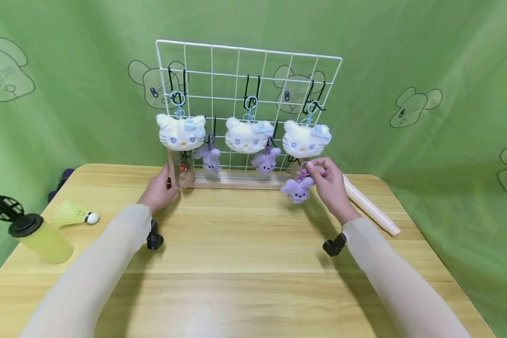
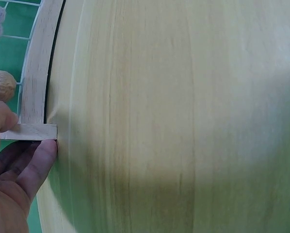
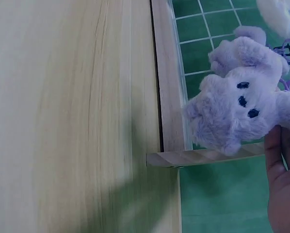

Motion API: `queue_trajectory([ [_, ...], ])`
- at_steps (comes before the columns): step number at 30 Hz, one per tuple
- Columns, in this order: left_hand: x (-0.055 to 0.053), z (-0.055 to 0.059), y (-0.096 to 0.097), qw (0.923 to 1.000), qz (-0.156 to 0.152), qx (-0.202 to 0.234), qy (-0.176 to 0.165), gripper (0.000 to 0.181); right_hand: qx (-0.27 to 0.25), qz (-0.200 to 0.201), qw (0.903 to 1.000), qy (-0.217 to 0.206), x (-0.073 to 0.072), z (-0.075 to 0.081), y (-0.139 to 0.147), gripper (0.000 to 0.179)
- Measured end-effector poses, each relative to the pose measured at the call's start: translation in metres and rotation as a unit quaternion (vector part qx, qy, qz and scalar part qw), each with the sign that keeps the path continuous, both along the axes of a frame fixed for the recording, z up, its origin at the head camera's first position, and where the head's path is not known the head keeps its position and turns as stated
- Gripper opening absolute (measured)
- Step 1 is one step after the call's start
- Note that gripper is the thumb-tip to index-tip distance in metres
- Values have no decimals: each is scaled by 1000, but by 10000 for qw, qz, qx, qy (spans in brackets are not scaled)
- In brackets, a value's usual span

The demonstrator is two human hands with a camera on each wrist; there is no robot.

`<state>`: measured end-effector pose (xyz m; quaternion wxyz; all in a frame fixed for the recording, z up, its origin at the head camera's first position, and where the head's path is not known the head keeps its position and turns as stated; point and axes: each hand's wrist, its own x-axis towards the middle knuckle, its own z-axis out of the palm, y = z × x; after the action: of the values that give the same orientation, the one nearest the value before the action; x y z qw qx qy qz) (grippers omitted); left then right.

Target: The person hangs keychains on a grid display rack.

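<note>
A white wire grid rack (image 1: 238,84) with a wooden base (image 1: 241,182) stands at the back of the table. My left hand (image 1: 158,190) holds the base's left end piece (image 2: 31,131), thumb on one side and fingers on the other. Near the rack's lower right corner, my right hand (image 1: 328,184) pinches the ring of a purple plush keychain (image 1: 297,190). The plush (image 3: 232,104) dangles face outward. Two more purple plush keychains, one on the left (image 1: 209,158) and one in the middle (image 1: 266,160), hang on hooks. Above them hang white cat-head plush keychains (image 1: 180,133).
A small brown figure (image 1: 187,174) hangs at the rack's lower left. On the table's left are a yellow bottle (image 1: 46,241) with a black lid and a yellow shuttlecock (image 1: 78,215). A pale pink tube (image 1: 372,206) lies at the right. Green fabric (image 1: 253,21) hangs behind.
</note>
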<state>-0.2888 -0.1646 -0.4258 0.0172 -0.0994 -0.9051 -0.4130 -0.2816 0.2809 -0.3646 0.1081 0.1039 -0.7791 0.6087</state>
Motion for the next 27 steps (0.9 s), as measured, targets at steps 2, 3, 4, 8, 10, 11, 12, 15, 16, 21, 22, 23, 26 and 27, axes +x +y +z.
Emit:
queue_trajectory([
  [2,0,0,-1,10000,8,1,-18,76,122,-90,9999,-41,-4,-2,-2,14],
  [3,0,0,-1,10000,-3,7,-29,77,194,-142,9997,-48,-6,-2,-4,17],
  [4,-1,0,-1,10000,-8,13,-45,77,258,-188,9995,-36,-8,-3,-5,20],
  [8,-1,0,-1,10000,-44,41,-70,77,476,-410,9980,96,-14,-5,-10,25],
  [10,-2,0,-2,10000,-56,56,-58,77,589,-605,9963,187,-17,-6,-14,24],
  [11,-2,0,-2,10000,-54,56,-49,77,645,-713,9951,225,-19,-6,-15,23],
  [12,-2,0,-2,10000,-53,66,-53,77,716,-818,9937,256,-20,-7,-17,23],
  [15,-2,0,-1,10000,-47,44,-28,77,868,-1134,9894,249,-24,-9,-20,23],
  [16,-1,0,-1,10000,-44,36,-21,77,896,-1219,9882,226,-25,-9,-20,22],
  [21,-1,2,0,10000,-60,43,-11,77,929,-1571,9831,113,-29,-11,-23,17],
  [22,-1,2,0,10000,-59,38,-14,76,916,-1602,9828,102,-29,-11,-23,18],
  [23,-1,3,0,10000,-66,34,5,76,924,-1633,9822,92,-29,-11,-23,18],
  [26,0,2,0,10000,-62,48,20,76,900,-1666,9819,61,-30,-11,-25,19],
  [27,0,1,0,10000,-61,45,25,76,900,-1633,9825,28,-30,-11,-25,20],
])
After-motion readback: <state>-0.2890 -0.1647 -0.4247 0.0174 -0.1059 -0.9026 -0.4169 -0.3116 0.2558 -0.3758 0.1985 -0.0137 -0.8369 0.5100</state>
